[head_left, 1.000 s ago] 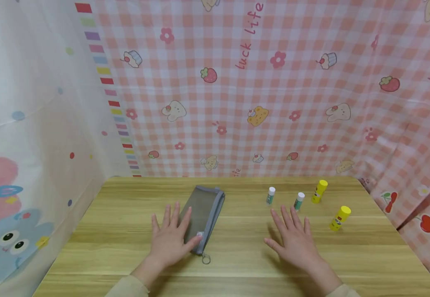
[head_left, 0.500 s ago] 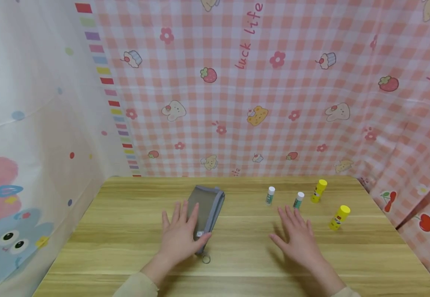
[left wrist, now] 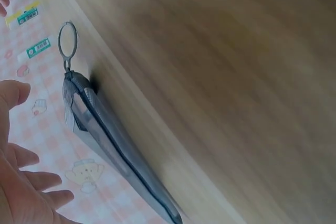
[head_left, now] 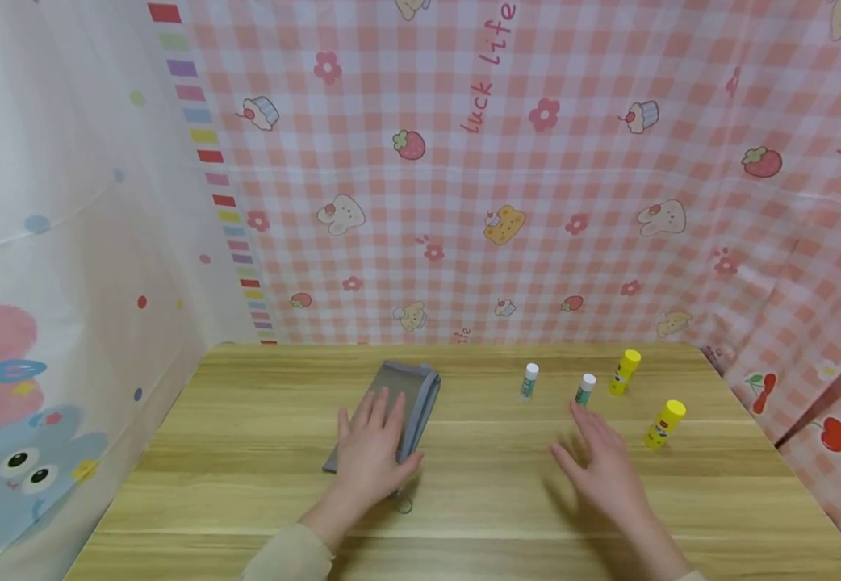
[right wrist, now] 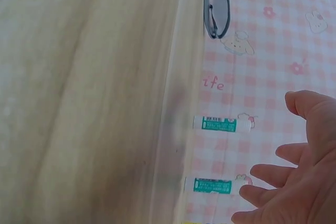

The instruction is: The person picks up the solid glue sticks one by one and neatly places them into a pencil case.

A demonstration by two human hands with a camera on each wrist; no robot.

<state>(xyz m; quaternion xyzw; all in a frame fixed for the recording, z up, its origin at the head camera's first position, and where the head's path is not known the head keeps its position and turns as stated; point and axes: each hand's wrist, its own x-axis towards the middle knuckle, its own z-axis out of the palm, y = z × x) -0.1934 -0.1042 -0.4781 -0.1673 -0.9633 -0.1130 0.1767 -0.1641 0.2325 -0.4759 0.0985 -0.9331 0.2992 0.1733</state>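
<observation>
A grey see-through zip pouch (head_left: 407, 378) lies flat left of the table's middle, its metal ring (left wrist: 67, 41) toward the front edge. My left hand (head_left: 373, 448) hovers over the pouch with fingers spread; the left wrist view shows a gap between them. On the right, my right hand (head_left: 602, 464) reaches forward with relaxed fingers and holds nothing. Its fingertips are right by a white-capped glue stick with a green label (head_left: 585, 390), covering its lower part in the head view. Another such glue stick (head_left: 529, 381) stands upright to the left of it.
Two yellow glue sticks stand further right, one toward the back (head_left: 625, 373) and one nearer (head_left: 664, 425). The wooden table (head_left: 486, 500) backs onto a pink checked curtain (head_left: 457, 202). A white printed curtain (head_left: 159, 242) hangs at the left.
My left hand has moved right and slightly forward over the pouch. My right hand has moved right, its fingers drawing closer together beside the green-labelled glue stick. Pouch and glue sticks stay put.
</observation>
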